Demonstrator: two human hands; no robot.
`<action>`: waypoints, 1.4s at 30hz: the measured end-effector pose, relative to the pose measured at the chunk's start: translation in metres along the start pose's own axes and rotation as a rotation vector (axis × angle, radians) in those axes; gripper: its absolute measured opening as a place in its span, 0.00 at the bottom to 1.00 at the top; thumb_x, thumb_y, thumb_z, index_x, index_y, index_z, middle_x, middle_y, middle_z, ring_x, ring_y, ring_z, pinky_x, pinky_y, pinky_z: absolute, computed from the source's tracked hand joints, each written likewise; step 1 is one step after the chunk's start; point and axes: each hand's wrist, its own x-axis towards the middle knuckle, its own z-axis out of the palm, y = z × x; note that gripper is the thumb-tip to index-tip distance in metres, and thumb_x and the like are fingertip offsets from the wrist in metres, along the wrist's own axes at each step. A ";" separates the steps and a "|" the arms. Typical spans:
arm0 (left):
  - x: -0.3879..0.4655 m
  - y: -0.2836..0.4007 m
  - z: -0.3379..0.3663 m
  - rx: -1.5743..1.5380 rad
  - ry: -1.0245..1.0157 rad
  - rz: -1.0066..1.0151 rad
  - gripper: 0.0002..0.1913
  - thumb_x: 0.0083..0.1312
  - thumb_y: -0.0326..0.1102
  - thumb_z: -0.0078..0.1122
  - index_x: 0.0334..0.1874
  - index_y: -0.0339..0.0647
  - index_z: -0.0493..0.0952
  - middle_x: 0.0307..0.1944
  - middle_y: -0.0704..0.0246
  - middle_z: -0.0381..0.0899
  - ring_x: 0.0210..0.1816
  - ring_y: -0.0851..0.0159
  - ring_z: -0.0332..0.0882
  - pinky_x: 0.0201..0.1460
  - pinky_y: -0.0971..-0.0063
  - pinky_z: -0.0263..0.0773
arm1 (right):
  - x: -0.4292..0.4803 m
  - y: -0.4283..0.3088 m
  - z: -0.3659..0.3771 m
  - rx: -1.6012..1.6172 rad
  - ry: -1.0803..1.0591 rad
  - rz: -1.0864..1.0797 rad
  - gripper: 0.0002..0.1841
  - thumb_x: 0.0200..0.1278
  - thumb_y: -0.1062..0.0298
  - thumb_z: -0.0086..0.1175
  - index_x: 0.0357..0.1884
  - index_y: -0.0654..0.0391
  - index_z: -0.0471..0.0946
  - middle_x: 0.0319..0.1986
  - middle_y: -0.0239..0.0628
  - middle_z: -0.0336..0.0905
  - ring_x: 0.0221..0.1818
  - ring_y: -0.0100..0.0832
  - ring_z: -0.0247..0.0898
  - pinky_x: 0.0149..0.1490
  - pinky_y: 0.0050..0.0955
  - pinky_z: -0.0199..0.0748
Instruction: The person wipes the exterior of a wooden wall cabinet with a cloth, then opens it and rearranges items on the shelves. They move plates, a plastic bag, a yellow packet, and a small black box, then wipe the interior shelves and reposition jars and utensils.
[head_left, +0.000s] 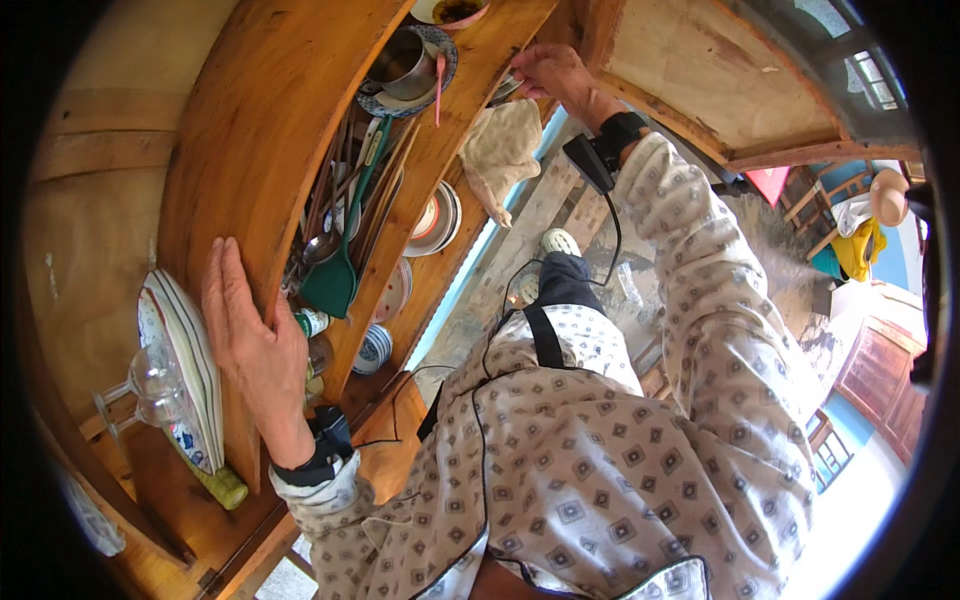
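My left hand (259, 349) rests on a wooden cupboard shelf (262, 150), fingers on its top and thumb at its front edge. Beside it on that shelf is a stack of plates (196, 375) with glassware (157, 382) next to it. My right hand (551, 75) is at the front edge of a lower shelf, near a dish (506, 88) partly hidden behind the board; its fingertips are bent close together, and whether they pinch anything does not show. A beige cloth (502, 146) hangs just below it. Between the hands, a green spatula (334, 281) lies among chopsticks and a ladle (321, 246).
A metal pot (405, 67) stands on a patterned plate with a pink-handled utensil (440, 82). Lower down are stacked bowls (373, 349) and plates (439, 225). An open cupboard door (720, 75) stands at the upper right. A cable (619, 240) hangs from the right wrist device.
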 end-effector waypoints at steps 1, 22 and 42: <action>-0.001 -0.001 0.000 -0.003 0.002 0.000 0.35 0.60 0.18 0.65 0.73 0.35 0.70 0.71 0.54 0.72 0.72 0.47 0.69 0.75 0.58 0.66 | -0.003 -0.002 -0.001 -0.020 -0.013 0.007 0.09 0.72 0.75 0.55 0.49 0.65 0.82 0.37 0.39 0.85 0.34 0.29 0.81 0.40 0.28 0.84; -0.004 0.001 0.014 0.243 0.070 0.073 0.28 0.73 0.32 0.60 0.74 0.35 0.68 0.71 0.54 0.73 0.71 0.50 0.72 0.72 0.61 0.71 | -0.021 -0.004 -0.009 -0.461 -0.214 -0.184 0.10 0.67 0.72 0.57 0.46 0.61 0.86 0.34 0.35 0.85 0.36 0.28 0.83 0.43 0.29 0.83; -0.046 -0.008 0.057 1.181 0.341 0.095 0.25 0.75 0.35 0.57 0.74 0.44 0.69 0.63 0.63 0.81 0.62 0.58 0.81 0.60 0.66 0.79 | 0.006 0.060 0.057 -1.200 0.025 -1.284 0.16 0.46 0.85 0.56 0.39 0.57 0.80 0.38 0.45 0.78 0.46 0.52 0.75 0.51 0.44 0.76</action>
